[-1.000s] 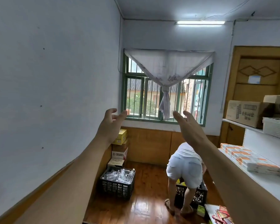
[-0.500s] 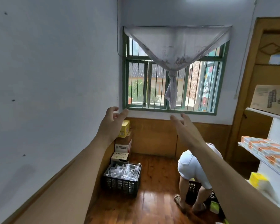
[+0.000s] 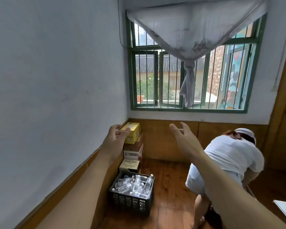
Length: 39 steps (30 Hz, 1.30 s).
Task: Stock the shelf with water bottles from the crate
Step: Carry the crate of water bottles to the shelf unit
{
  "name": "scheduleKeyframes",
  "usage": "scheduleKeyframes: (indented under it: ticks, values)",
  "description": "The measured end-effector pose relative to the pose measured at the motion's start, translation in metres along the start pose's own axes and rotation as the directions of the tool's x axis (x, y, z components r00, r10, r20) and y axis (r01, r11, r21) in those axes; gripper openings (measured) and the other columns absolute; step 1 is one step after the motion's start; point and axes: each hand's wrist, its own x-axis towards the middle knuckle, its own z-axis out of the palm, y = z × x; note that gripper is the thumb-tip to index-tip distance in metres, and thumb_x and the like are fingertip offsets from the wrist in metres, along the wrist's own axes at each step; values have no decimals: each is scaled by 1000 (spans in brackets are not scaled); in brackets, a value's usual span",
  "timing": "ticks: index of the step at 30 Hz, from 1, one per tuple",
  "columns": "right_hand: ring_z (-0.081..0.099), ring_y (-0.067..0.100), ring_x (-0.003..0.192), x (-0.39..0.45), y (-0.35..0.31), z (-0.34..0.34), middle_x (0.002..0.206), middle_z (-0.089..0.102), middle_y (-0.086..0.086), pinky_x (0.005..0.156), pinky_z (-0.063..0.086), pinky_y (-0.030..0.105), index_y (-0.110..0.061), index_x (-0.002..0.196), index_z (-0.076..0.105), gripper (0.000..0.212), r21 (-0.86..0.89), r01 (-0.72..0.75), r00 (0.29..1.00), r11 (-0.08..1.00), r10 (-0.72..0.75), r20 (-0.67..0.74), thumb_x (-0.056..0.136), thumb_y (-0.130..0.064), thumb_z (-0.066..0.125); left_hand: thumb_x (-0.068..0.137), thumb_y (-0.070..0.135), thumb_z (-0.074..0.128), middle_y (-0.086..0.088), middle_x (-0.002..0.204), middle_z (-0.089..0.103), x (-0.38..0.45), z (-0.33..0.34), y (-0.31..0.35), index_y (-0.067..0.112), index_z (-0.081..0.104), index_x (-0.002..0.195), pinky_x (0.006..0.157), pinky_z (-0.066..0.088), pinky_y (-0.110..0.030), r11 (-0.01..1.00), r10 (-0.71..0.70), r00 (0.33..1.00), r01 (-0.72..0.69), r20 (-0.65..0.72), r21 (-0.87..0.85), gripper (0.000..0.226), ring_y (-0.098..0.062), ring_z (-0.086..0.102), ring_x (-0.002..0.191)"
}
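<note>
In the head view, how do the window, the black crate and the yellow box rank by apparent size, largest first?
1. window
2. black crate
3. yellow box
The crate is nearer the camera, which enlarges it.

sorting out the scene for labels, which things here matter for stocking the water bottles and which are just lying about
Belongs to the job:
black crate on the floor
water bottles piled in it
left hand and right hand, both empty

Just lying about:
stack of boxes in the corner behind the crate
curtain knotted over the window
another person bending over on the right
</note>
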Motion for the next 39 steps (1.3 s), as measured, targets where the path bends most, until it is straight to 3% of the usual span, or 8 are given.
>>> scheduleKeyframes:
  ticks: [6, 11, 15, 18, 26, 29, 33, 39]
  values:
    - [39, 26, 140, 93, 39, 66, 156, 39, 5, 110, 37, 44, -24, 156, 22, 78, 3, -35, 997, 999, 35, 73, 95, -67, 41, 101, 49, 46, 6, 126, 47, 92, 15, -54, 24, 37, 144, 70, 38, -15, 999, -43, 999, 44, -15, 15, 50, -11, 46, 112]
    - [40, 25, 139, 176, 67, 142, 155, 40, 6, 109, 36, 42, -22, 157, 23, 79, -14, -46, 991, 999, 48, 127, 95, -68, 41, 100, 53, 47, 7, 125, 47, 183, 20, -125, 25, 38, 145, 90, 40, -32, 995, -86, 996, 87, -17, 39, 54, -12, 46, 115]
    - [41, 24, 139, 241, 83, 198, 155, 40, 5, 108, 37, 40, -22, 157, 23, 79, -16, -92, 985, 996, 93, 146, 95, -67, 41, 100, 54, 47, 8, 121, 47, 262, 24, -173, 24, 37, 146, 86, 41, -28, 990, -137, 990, 136, 18, 47, 56, -13, 47, 112]
    - [42, 23, 138, 284, 99, 231, 154, 41, 5, 106, 38, 40, -23, 157, 23, 79, -15, -135, 982, 991, 136, 133, 94, -68, 41, 100, 52, 48, 7, 121, 48, 313, 31, -200, 22, 38, 145, 71, 38, -18, 988, -154, 987, 153, 52, 32, 55, -11, 48, 110]
    - [44, 23, 137, 383, 166, 306, 151, 45, 7, 107, 36, 37, -20, 157, 25, 80, -51, -245, 957, 968, 250, 149, 94, -66, 44, 101, 50, 49, 7, 118, 48, 423, 63, -288, 21, 39, 145, 78, 39, -24, 967, -252, 958, 243, 138, 76, 55, -12, 47, 110]
    - [45, 22, 135, 422, 201, 334, 148, 48, 6, 104, 35, 35, -20, 156, 26, 79, -62, -301, 938, 952, 307, 158, 94, -65, 45, 100, 48, 51, 6, 114, 52, 465, 80, -330, 19, 42, 144, 70, 38, -19, 951, -301, 942, 287, 146, 114, 53, -12, 49, 107]
    - [46, 22, 135, 480, 255, 374, 147, 49, 5, 103, 35, 35, -20, 156, 26, 79, -77, -366, 909, 928, 374, 184, 94, -66, 45, 98, 53, 53, 8, 112, 54, 528, 110, -391, 21, 43, 145, 88, 41, -31, 920, -383, 909, 359, 166, 159, 57, -14, 50, 109]
    - [45, 24, 137, 560, 321, 424, 150, 46, 7, 100, 34, 34, -20, 156, 27, 76, -123, -469, 844, 875, 485, 230, 96, -63, 45, 97, 54, 54, 6, 116, 57, 604, 153, -473, 22, 45, 143, 91, 40, -31, 859, -504, 834, 457, 223, 232, 57, -14, 52, 109]
